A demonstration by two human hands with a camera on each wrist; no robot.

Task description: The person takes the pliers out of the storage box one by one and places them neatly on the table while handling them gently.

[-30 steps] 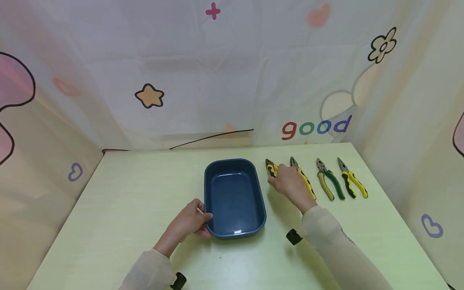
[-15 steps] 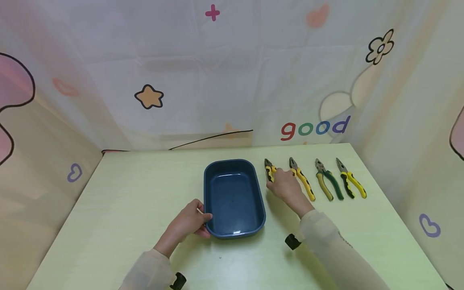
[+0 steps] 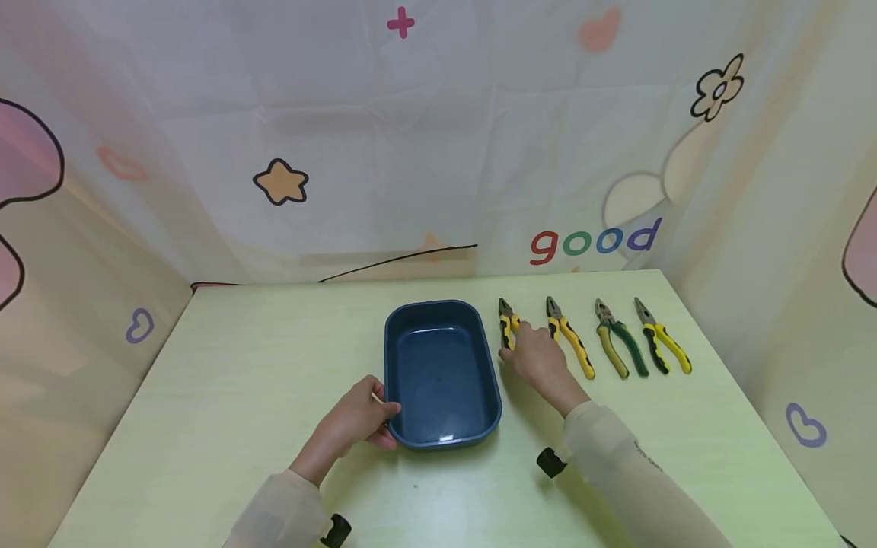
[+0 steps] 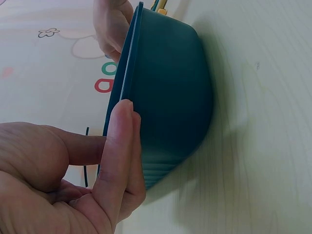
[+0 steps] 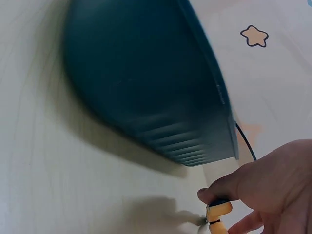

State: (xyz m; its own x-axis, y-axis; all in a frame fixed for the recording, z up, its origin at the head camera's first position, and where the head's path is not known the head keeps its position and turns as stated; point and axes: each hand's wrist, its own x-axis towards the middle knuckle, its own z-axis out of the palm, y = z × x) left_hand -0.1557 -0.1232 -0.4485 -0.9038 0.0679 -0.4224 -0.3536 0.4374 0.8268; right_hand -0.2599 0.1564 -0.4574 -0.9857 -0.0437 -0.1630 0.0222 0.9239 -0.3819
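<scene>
My left hand (image 3: pixel 359 415) pinches the left rim of a deep blue rectangular tray (image 3: pixel 448 434) near its front corner. In the left wrist view the thumb and fingers of the left hand (image 4: pixel 92 170) lie either side of that rim. To the tray's right, my right hand (image 3: pixel 541 361) grips the handles of the leftmost pliers (image 3: pixel 505 320), yellow and black; their metal head points away. The right wrist view has the thumb of the right hand (image 5: pixel 278 187) against a yellow handle (image 5: pixel 218 210). Most of these handles are hidden under the hand.
Right of that hand lie yellow-black combination pliers (image 3: pixel 575 350), green-handled pliers (image 3: pixel 632 346) and yellow-black long-nose pliers (image 3: pixel 674 348), side by side. They rest on a pale green table (image 3: pixel 240 396). A printed curtain (image 3: pixel 377 152) hangs behind and at both sides.
My right hand has shifted slightly left and nearer, uncovering more of the second pliers and of the leftmost pliers' upper handles. The left hand and tray look unmoved.
</scene>
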